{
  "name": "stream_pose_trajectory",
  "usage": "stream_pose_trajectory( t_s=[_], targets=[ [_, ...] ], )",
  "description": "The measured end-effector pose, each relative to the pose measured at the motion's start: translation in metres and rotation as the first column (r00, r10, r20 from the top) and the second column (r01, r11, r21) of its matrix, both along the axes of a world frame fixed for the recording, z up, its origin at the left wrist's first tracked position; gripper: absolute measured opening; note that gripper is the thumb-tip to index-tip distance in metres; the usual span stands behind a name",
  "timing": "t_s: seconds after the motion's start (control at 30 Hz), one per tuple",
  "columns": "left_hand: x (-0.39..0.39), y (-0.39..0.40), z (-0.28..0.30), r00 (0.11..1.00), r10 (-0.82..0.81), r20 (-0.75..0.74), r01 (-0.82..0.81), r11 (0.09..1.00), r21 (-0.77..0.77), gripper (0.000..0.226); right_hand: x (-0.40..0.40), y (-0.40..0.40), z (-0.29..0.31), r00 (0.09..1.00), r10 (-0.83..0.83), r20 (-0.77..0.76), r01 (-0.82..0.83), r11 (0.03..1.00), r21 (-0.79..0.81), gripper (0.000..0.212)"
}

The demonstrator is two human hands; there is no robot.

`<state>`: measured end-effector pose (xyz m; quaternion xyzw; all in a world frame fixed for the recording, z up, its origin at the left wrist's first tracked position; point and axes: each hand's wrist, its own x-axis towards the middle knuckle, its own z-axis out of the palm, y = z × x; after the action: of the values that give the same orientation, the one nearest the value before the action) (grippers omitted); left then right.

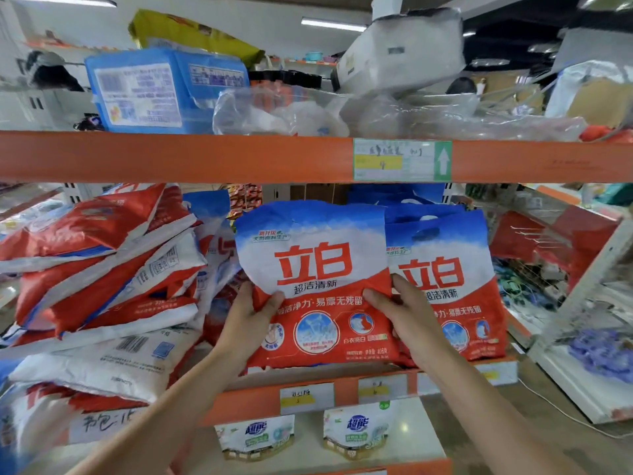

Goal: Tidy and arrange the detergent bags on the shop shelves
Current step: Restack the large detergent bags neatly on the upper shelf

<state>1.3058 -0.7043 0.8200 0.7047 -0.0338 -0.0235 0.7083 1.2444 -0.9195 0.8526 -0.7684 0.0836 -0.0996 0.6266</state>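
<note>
Crinkled glossy detergent bag [315, 286] between both hands.

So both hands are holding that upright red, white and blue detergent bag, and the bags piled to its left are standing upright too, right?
Not quite. The head view shows the left hand and right hand gripping the upright detergent bag, but the bags piled to its left lie flat and slanted in a messy stack, not upright.

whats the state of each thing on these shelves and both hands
front detergent bag: upright, gripped at both lower sides
left hand: gripping it
right hand: gripping it
neighbouring bag: upright, beside it on the right
red and white bags: lying flat, piled unevenly
small pouches: upright on lower shelf
</note>
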Motion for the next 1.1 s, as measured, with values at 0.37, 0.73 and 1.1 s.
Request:
stream_pose_trajectory(
  t_s=[0.37,0.73,1.1],
  targets=[
    [0.009,-0.126,0.023,0.944,-0.331,0.006,0.316,0.907,0.279,0.053,0.029,-0.135,0.036,0.846,-0.531,-0.045,0.51,0.831,-0.222,0.036],
    [0.011,-0.165,0.027,0.979,-0.195,0.065,0.178,0.962,0.209,0.021,0.015,-0.146,0.009,0.976,-0.198,-0.088,0.114,0.816,-0.567,0.097],
    [0.02,-0.099,0.001,0.929,-0.359,0.086,0.157,0.596,0.788,0.035,0.001,-0.097,-0.001,0.96,-0.185,0.212,0.258,0.281,-0.924,0.06]
  ],
)
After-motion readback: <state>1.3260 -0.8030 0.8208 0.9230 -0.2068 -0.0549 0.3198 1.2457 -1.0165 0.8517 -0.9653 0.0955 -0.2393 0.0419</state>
